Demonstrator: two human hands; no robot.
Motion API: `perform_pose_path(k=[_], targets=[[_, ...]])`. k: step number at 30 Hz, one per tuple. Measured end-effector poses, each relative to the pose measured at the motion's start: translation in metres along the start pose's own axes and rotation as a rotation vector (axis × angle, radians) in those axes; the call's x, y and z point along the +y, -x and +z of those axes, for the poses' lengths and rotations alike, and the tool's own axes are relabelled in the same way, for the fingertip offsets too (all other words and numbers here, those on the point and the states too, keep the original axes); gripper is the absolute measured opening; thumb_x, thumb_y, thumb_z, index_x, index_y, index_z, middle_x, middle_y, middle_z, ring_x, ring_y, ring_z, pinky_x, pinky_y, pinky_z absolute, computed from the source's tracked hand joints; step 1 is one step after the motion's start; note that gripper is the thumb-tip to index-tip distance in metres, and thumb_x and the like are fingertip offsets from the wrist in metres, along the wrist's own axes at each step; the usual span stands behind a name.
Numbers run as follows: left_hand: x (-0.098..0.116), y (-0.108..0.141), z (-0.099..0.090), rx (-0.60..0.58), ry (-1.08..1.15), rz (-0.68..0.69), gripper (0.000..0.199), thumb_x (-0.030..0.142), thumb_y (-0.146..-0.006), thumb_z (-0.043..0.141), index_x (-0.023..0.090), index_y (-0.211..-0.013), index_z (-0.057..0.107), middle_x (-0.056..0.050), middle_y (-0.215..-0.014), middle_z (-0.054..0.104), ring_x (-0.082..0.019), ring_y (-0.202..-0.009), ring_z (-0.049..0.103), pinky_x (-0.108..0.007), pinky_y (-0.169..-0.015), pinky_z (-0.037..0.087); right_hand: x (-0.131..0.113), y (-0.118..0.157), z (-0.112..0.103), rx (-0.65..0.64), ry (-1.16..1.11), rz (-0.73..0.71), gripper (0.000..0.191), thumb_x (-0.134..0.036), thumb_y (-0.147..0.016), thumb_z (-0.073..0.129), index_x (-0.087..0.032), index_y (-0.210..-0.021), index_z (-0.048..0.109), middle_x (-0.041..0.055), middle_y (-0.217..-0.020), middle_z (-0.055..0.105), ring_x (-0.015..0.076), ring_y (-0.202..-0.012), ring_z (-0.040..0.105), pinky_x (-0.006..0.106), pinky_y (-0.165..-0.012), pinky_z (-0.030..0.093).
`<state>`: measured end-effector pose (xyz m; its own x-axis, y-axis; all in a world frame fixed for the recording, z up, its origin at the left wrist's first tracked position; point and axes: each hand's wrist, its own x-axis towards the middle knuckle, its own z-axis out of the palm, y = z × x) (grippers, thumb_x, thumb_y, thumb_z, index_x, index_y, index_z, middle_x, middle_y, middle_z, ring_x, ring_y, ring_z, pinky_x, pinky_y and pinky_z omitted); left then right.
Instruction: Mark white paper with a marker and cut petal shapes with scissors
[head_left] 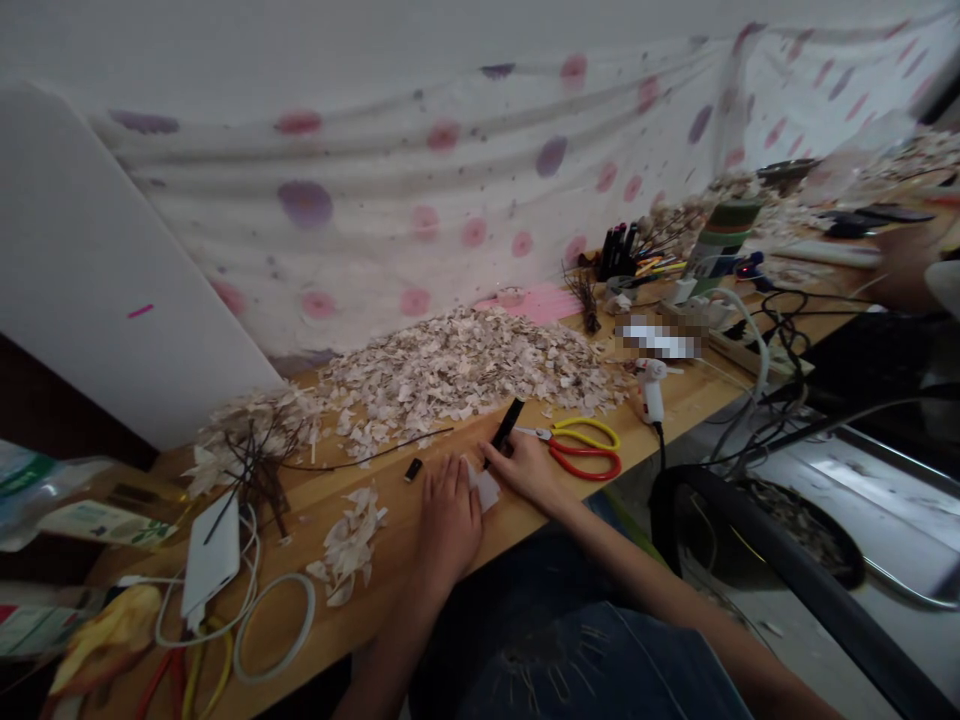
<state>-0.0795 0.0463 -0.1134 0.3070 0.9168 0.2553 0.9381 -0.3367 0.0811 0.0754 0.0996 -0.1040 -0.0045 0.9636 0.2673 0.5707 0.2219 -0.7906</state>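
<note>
My right hand (525,470) is closed around a black marker (508,424), held tilted with its lower end toward a small white piece (486,488) on the table. My left hand (451,510) lies flat with fingers stretched out, its edge against that same piece. What may lie beneath the left fingers is hidden. A small black cap (413,469) rests just left of them. Beyond both hands spreads a heap of pale, petal-like flakes (465,360). A smaller pile of pale pieces (351,545) sits to the left.
Scissors (585,450) with red and yellow handles lie right of my right hand, near a white glue gun (651,388). A white power bank (211,555) with cables and dry stems (259,465) occupy the left side. Another person's arm (911,262) is at far right.
</note>
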Motion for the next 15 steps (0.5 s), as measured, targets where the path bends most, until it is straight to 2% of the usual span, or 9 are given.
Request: perform_pose_path(k=[3,7,12,15], targets=[[-0.0001,0.0003,-0.0006,0.001,0.002,0.001,0.046,0.019,-0.097,0.034,0.005,-0.136,0.052,-0.018,-0.144,0.052,-0.029,-0.138,0.043,-0.051,-0.115,0.032,-0.0001,0.0005,0.0009,-0.035,-0.008,-0.025,0.023,-0.035,-0.084,0.062,-0.018,-0.069,0.060,0.0002,-0.058,0.060,0.0131,-0.050,0.050,0.022,-0.046,0.031],[0.0001,0.0006,-0.0014,-0.001,0.002,0.001,0.046,0.020,-0.097,0.035,0.004,-0.136,0.052,-0.018,-0.145,0.052,-0.029,-0.138,0.043,-0.051,-0.114,0.033,0.0010,0.0004,0.0011,0.032,0.011,0.012,0.028,-0.037,-0.088,0.057,-0.017,-0.069,0.058,0.0022,-0.058,0.060,0.0135,-0.049,0.049,0.024,-0.046,0.030],[0.0000,0.0003,-0.0012,-0.006,0.006,0.005,0.046,0.020,-0.097,0.035,0.004,-0.137,0.051,-0.018,-0.145,0.052,-0.030,-0.139,0.042,-0.051,-0.114,0.033,0.0008,0.0005,0.0006,-0.018,-0.004,-0.028,0.027,-0.038,-0.085,0.062,-0.018,-0.067,0.058,0.0003,-0.058,0.059,0.0132,-0.050,0.050,0.023,-0.046,0.031],[-0.0003,-0.0001,-0.0008,-0.007,0.007,0.005,0.046,0.020,-0.097,0.035,0.004,-0.137,0.051,-0.019,-0.145,0.052,-0.030,-0.139,0.042,-0.051,-0.115,0.032,0.0008,0.0001,0.0008,0.020,0.006,-0.003,0.028,-0.039,-0.087,0.058,-0.017,-0.069,0.059,0.0018,-0.059,0.059,0.0143,-0.050,0.050,0.024,-0.047,0.031]])
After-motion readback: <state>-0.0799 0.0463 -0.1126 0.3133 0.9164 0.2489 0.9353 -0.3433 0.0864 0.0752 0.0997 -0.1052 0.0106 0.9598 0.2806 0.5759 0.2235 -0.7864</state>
